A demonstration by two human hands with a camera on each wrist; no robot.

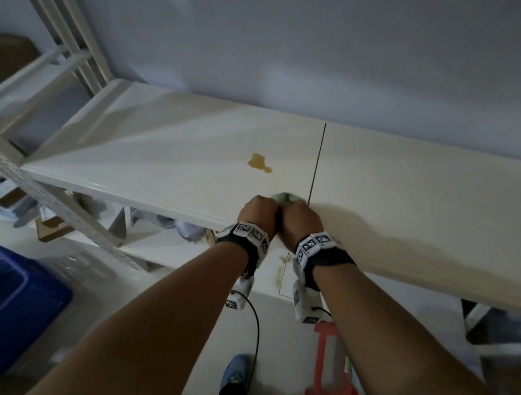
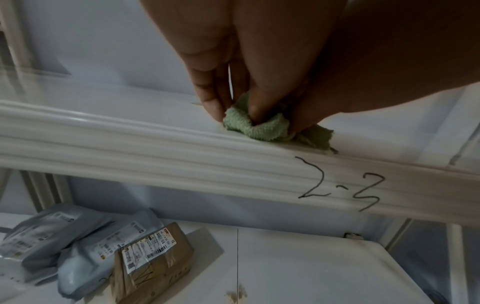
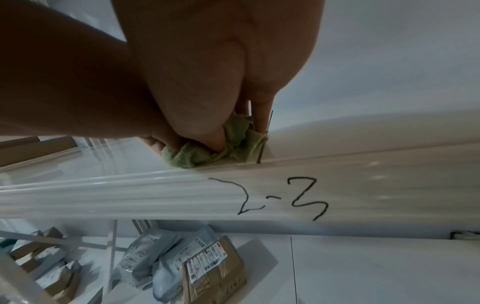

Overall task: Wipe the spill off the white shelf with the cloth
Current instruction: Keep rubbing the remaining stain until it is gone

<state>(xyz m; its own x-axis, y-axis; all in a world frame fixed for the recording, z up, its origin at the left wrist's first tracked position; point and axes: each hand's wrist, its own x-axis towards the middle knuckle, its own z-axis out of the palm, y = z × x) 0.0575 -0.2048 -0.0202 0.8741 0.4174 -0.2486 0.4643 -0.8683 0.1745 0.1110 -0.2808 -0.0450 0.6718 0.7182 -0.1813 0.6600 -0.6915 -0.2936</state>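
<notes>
Because the yellow spill (image 1: 259,163) lies farther back on the white shelf (image 1: 159,151), near the seam, the green cloth (image 2: 255,128) sits bunched at the front edge, not yet touching it. The left hand (image 1: 256,213) and right hand (image 1: 299,222), side by side, both pinch it with curled fingers, likely gathering a wad before pushing forward.

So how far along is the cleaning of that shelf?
Barely begun. Both hands, left hand and right hand, pinch the bunched green terry cloth at the front edge of the white metal shelf. The yellowish-brown spill sits farther back, apart from the cloth and looking unwiped. Left: bring the cloth to it and wipe.
</notes>
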